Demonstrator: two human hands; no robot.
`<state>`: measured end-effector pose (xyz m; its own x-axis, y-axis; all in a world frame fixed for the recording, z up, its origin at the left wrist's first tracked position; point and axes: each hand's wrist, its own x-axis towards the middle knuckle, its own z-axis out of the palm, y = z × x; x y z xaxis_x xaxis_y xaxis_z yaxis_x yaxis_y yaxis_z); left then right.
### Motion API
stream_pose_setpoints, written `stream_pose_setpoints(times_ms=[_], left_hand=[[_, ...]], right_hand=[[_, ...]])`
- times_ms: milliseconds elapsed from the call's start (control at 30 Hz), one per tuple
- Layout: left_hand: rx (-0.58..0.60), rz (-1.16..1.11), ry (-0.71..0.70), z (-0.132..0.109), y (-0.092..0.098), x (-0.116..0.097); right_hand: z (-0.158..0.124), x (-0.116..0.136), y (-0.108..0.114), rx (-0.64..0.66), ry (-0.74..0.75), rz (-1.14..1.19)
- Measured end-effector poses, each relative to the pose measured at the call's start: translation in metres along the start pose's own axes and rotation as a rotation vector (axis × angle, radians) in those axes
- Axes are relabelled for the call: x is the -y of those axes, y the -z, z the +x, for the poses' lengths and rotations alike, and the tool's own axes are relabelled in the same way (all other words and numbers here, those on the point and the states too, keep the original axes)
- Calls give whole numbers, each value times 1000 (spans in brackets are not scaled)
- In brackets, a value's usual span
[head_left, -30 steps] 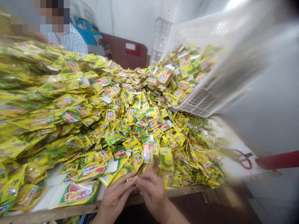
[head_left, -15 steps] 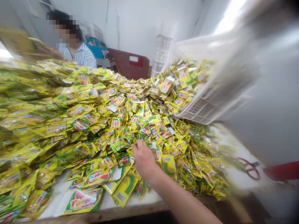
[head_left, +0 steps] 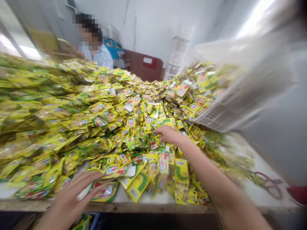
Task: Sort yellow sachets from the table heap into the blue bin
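Note:
A huge heap of small yellow and green snack sachets (head_left: 100, 121) covers the table. My right hand (head_left: 168, 133) reaches deep into the middle of the heap, fingers curled down on the sachets; whether it holds one is hidden. My left hand (head_left: 72, 198) hovers at the near table edge with fingers spread, just over a larger green packet with red lettering (head_left: 106, 191). A long yellow packet (head_left: 137, 187) lies beside it.
A white plastic crate (head_left: 225, 108) tilts over the heap at the right, sachets spilling from it. Red-handled scissors (head_left: 267, 185) lie on the white tabletop at far right. Another person in a striped shirt (head_left: 102, 57) sits behind the heap. White crates (head_left: 176, 54) are stacked at the back wall.
My right hand has pushed farther into the heap, up and to the right. My left hand has come back into view at the near edge, fingers spread. The view has shifted left.

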<state>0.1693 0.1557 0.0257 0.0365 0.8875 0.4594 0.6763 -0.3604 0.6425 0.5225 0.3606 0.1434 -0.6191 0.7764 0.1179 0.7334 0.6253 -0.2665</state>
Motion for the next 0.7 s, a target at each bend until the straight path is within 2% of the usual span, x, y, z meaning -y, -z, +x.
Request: stream_pose_setpoints(times_ms=[67,100,167,233,367,433,500,567,600,700], left_hand=[[224,160,-102,24,-12,1],[290,212,-110,34,-19,1],[354,250,-69,47,-31,-1],[383,258,-5,50,-40,-5],[339,391,61,41,-38,-15],[275,483,42,38,-33,-25],[230,508,-3,37,-33,-40],[218,459,-27,36,-40,-57],[217,422,-3,35,-47,-66],[175,358,167,29,-73,-86]], right_hand=[[16,-2,1,32,17,-45],[18,0,0,34,20,-68],[14,3,-3,19,20,-109],[0,6,-4,-12,7,-140],[-38,11,0,-79,-72,-155],[-55,22,-1,-210,-131,-58],[-68,44,-9,-403,-193,184],[-78,73,-26,-521,-244,484],[-81,88,-38,-529,-264,588],[-90,118,-74,-577,-313,669]])
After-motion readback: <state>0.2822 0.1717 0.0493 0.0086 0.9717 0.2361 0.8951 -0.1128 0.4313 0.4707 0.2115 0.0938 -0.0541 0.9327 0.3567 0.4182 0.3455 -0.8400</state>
